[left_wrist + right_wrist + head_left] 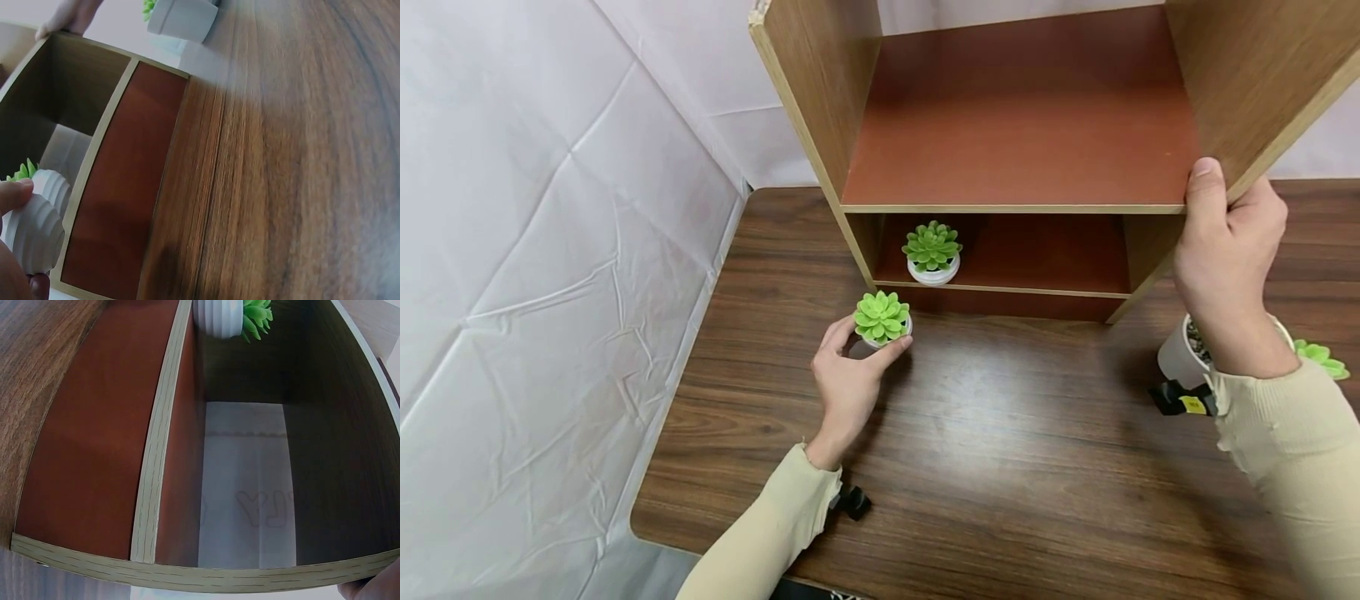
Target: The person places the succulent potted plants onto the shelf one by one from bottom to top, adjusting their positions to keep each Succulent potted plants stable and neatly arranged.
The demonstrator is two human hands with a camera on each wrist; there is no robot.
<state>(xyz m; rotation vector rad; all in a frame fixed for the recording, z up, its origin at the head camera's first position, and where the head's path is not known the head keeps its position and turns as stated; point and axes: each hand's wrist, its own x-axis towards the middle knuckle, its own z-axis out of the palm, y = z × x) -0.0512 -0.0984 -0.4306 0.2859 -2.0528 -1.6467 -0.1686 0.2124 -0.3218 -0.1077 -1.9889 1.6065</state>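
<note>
My left hand [847, 383] grips a small potted succulent [882, 317], its thumb and fingers around the ribbed white pot. In the left wrist view this pot [34, 234] is tilted and raised off the table, close in front of the lower shelf. A second potted succulent [932, 247] stands at the left end of that lower shelf, its white pot [217, 317] also visible in the right wrist view. With its thumb on the inner side, my right hand [1232, 242] holds the front edge of the right panel of the wooden shelf unit [1022, 125].
Partly behind my right forearm are a larger white pot [1175, 354] and some green succulent leaves [1324, 360]. The shelf unit stands toward the back of the brown wood-grain table [1000, 467]. White sheeting [535, 250] hangs along the table's left side.
</note>
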